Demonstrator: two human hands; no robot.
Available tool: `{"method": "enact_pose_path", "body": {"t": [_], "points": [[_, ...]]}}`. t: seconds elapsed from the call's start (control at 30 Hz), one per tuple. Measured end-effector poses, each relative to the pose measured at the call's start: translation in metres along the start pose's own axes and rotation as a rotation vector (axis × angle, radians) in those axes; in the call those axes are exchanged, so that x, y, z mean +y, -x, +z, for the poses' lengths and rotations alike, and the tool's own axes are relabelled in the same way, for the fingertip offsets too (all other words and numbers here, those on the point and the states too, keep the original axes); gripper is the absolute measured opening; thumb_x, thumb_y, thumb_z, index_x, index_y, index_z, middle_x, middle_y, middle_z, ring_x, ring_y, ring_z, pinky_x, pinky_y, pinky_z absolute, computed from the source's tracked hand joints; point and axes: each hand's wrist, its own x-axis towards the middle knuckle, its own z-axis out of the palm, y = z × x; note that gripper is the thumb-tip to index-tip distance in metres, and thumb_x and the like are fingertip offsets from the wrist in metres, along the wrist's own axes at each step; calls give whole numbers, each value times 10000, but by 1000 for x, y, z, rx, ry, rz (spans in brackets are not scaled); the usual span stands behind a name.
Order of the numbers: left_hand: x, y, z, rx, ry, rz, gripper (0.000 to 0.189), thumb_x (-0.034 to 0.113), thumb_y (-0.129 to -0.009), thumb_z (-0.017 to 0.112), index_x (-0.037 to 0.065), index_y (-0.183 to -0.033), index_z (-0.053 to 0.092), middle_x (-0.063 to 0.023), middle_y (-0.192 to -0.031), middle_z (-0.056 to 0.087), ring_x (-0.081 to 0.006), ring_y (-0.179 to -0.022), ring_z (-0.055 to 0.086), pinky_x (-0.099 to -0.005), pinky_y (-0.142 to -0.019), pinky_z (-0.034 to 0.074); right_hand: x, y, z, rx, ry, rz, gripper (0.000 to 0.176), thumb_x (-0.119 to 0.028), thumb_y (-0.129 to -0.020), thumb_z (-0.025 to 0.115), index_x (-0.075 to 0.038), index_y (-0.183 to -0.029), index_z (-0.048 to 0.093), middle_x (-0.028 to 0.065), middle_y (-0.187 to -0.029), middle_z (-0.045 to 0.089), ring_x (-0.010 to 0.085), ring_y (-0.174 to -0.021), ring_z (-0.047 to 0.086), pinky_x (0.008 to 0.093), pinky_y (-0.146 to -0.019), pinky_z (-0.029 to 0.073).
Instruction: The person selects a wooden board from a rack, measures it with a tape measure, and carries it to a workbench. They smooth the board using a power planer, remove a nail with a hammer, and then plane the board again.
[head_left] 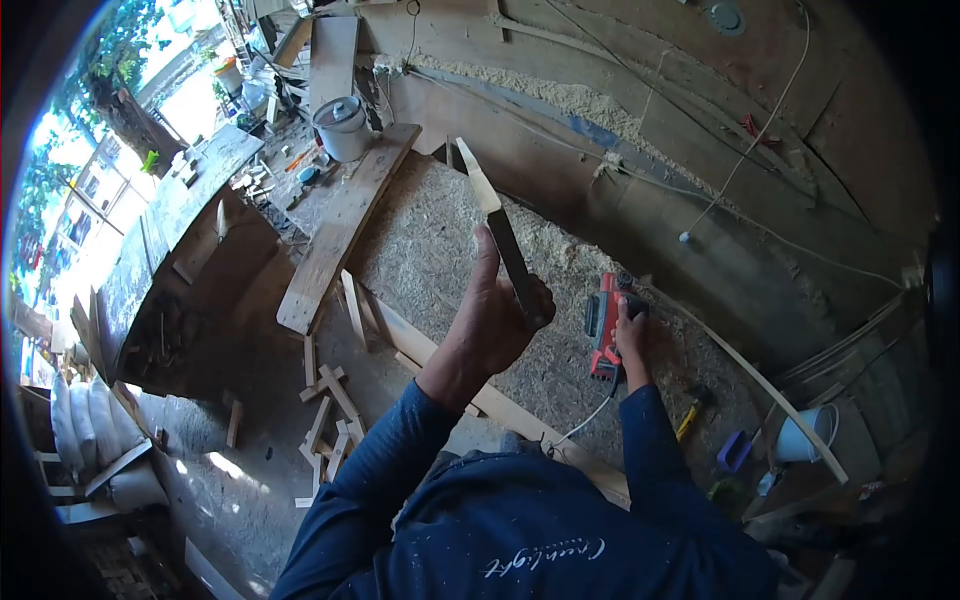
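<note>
A short wooden piece [480, 190], pale on its upper part and dark along its lower side, stands tilted up in my left hand [495, 318]. My left thumb lies along it and the fingers wrap round its lower end. Farther right, my right hand [630, 325] is closed on a red and black power tool [604, 328], which rests on the sawdust-covered bench [420, 240]. A pale cable runs from the tool's near end toward my body.
A long plank [345, 235] crosses the bench's left end beside a lidded white bucket [342, 128]. A hammer [690, 415], a purple object [734, 452] and a light blue bucket [806, 433] are at right. Wood offcuts [340, 392] lie at lower left.
</note>
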Motion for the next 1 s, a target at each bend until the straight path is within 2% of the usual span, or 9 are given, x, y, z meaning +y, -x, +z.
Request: {"method": "enact_pose_path", "body": {"t": [0.17,0.33,0.43,0.47,0.53,0.57,0.67,0.77,1.0], "points": [[11,6,-6,12,44,-42,885,926,-821,367,66,-738,559,-78,-708,566,-183,-685,549,-313,-724,473,77,-44,6,120,78,-216,475,-493,-970,659,-44,-980,505,12,-634,501,126,-427,520,294,-361,400],[22,9,-12,-18,-62,-45,867,914,-844,351,78,-733,553,-68,-691,533,-184,-668,520,-323,-707,469,49,-21,2,91,149,-107,531,-459,-991,630,48,-1134,558,199,-827,699,322,-724,712,422,-641,543],[13,16,-42,-160,-18,-54,638,675,-1014,430,50,-1143,426,-60,-850,528,-159,-730,564,-306,-684,516,-6,5,-5,-32,16,37,495,-461,-979,641,22,-1046,560,128,-661,644,239,-498,638,375,-457,493],[1,22,-46,68,9,-106,575,645,-1022,427,75,-1073,482,-44,-770,550,-185,-667,586,-320,-640,501,-6,3,-10,-71,-32,60,485,-463,-975,645,14,-1006,562,102,-620,619,211,-445,600,356,-414,468],[-47,28,-121,126,-8,-236,575,654,-1022,383,109,-1039,567,-34,-778,588,-188,-676,612,-347,-638,515,-11,4,-4,-113,4,81,454,-459,-964,654,-15,-928,564,54,-577,568,172,-398,554,334,-371,445],[-68,41,-135,301,-141,-241,688,827,-922,381,156,-936,531,-15,-682,500,-186,-557,543,-351,-512,466,-28,11,3,-109,82,71,433,-453,-957,661,-37,-890,564,31,-575,544,160,-405,544,331,-371,447],[-162,49,-277,370,-70,-318,681,752,-994,318,129,-971,590,-19,-655,513,-177,-454,492,-322,-405,410,-113,57,30,-152,88,129,421,-474,-944,673,-89,-807,572,-1,-555,506,138,-419,535,316,-380,445],[-226,69,-339,416,-427,-292,808,740,-1013,256,47,-1150,650,-84,-860,644,-182,-785,607,-351,-720,512,-160,111,49,-251,-74,168,436,-494,-963,657,-120,-767,550,-3,-553,505,117,-422,522,301,-385,443],[-232,100,-294,510,-646,-300,827,683,-1048,205,23,-1303,633,-155,-1097,690,-225,-1007,636,-379,-862,515,-205,185,118,-389,78,-62,415,-428,-1024,594,-25,-928,592,5,-618,586,108,-513,595,311,-453,487]]}}
